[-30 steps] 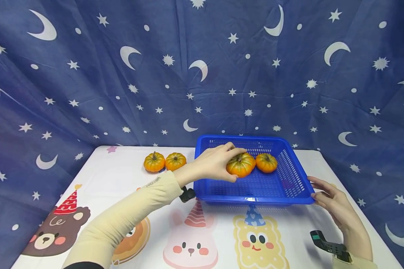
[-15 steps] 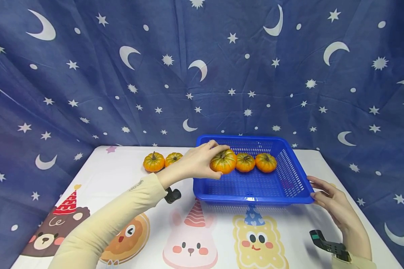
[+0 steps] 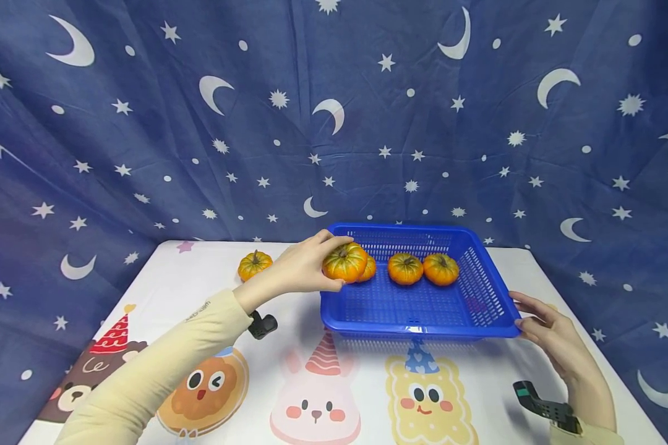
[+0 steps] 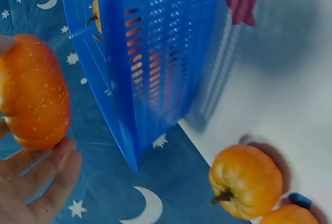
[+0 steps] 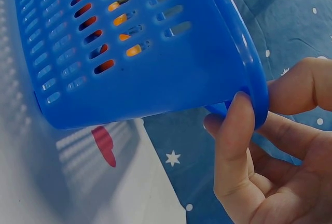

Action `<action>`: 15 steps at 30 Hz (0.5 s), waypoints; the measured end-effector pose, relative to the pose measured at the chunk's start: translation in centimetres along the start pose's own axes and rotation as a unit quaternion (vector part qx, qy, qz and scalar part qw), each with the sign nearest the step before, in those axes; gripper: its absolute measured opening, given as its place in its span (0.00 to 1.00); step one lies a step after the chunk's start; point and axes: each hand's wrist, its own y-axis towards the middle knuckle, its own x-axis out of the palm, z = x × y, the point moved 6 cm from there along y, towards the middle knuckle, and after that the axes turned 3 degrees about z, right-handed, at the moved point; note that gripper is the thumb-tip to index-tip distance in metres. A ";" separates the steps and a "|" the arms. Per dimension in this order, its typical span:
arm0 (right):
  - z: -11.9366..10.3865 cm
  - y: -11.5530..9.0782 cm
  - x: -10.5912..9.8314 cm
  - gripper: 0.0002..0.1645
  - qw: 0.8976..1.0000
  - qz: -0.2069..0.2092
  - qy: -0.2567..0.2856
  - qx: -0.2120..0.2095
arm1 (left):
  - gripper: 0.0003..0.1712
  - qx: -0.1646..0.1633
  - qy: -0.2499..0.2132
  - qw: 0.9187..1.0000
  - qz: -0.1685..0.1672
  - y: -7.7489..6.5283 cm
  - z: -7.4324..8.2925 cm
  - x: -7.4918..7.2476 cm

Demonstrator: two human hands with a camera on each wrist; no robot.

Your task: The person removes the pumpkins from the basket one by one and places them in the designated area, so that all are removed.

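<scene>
My left hand point(image 3: 307, 262) grips a small orange-green pumpkin point(image 3: 345, 262) just over the left rim of the blue basket point(image 3: 412, 330). In the left wrist view this pumpkin point(image 4: 36, 92) sits between thumb and fingers, beside the basket's outer wall. Inside the basket lie a partly hidden pumpkin point(image 3: 368, 269), a middle pumpkin point(image 3: 405, 269) and a right pumpkin point(image 3: 441, 270). My right hand point(image 3: 556, 337) holds the basket's right rim; in the right wrist view its thumb point(image 5: 234, 146) and fingers pinch the rim from both sides.
A pumpkin point(image 3: 254, 266) stands on the white table left of the basket. A second one point(image 4: 290, 216) beside it shows in the left wrist view, hidden by my arm in the head view. A blue curtain point(image 3: 334, 123) with moons and stars hangs behind the table.
My left hand has moved left with its pumpkin, from above the basket's middle to its left rim. The pumpkins behind it came into view. The right hand and basket have stayed put.
</scene>
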 end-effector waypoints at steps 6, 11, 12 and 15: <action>-0.1 0.1 0.0 0.33 1.000 0.002 -0.004 0.005 | 0.44 -0.022 -0.010 1.000 0.011 -1.1 -1.6 -1.0; 0.0 0.0 0.0 0.33 1.000 0.001 -0.008 0.006 | 0.44 -0.032 -0.017 0.999 0.021 -2.1 -2.7 -1.6; 0.0 0.0 0.0 0.34 1.000 0.002 -0.008 0.007 | 0.44 -0.034 -0.020 0.999 0.024 -2.3 -2.9 -1.7; 0.1 0.0 0.1 0.34 1.000 0.003 -0.002 0.006 | 0.44 -0.042 -0.024 0.998 0.031 -3.0 -3.6 -2.1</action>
